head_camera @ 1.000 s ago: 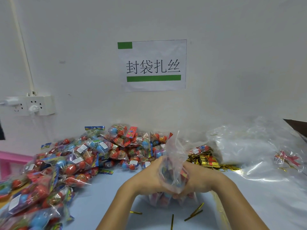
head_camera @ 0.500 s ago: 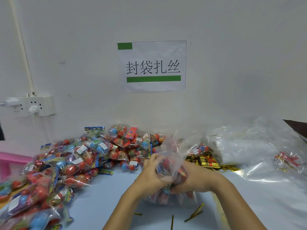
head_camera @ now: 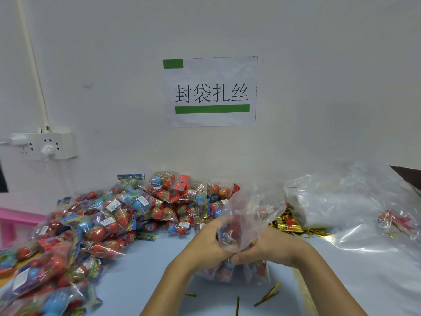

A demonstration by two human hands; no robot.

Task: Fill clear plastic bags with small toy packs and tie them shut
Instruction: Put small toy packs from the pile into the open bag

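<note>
Both hands meet at centre: the left hand (head_camera: 206,244) and right hand (head_camera: 265,248) each grip the gathered neck of the clear plastic bag of small toy packs (head_camera: 237,226), its filled bottom resting on the pale blue surface (head_camera: 141,277).

Left hand (head_camera: 206,244) and right hand (head_camera: 271,249) grip a filled clear bag (head_camera: 239,226).

A pale blue table (head_camera: 145,277) is bearing a heap of toy packs (head_camera: 109,222), loose gold twist ties (head_camera: 266,297), a gold tie bundle (head_camera: 287,224) and clear empty bags (head_camera: 341,201).
</note>
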